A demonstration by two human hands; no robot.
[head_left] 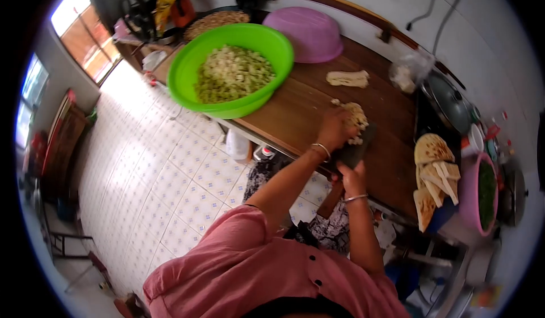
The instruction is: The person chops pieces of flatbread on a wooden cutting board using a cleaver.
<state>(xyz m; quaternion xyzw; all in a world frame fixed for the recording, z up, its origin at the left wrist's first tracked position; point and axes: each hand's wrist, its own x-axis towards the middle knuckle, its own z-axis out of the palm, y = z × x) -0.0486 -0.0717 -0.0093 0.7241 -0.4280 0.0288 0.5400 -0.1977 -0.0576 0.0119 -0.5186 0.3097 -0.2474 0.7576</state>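
My right hand grips the handle of a cleaver, its dark broad blade low over the wooden tabletop. Against a heap of chopped pale pieces rests my left hand, fingers loosely spread and partly hidden, close beside the blade. A few crumbs of the same food lie by the blade. Farther back on the wood is a pale, long, flattish piece of food; its kind I cannot make out. To the left stands a large green basin holding diced light-green and whitish pieces.
Behind the basin are an upturned pink basin and a pan of brown bits. On the right sit browned flatbreads, cut strips, a lidded pan, a plastic bag and a pink tub of greens. Tiled floor lies left.
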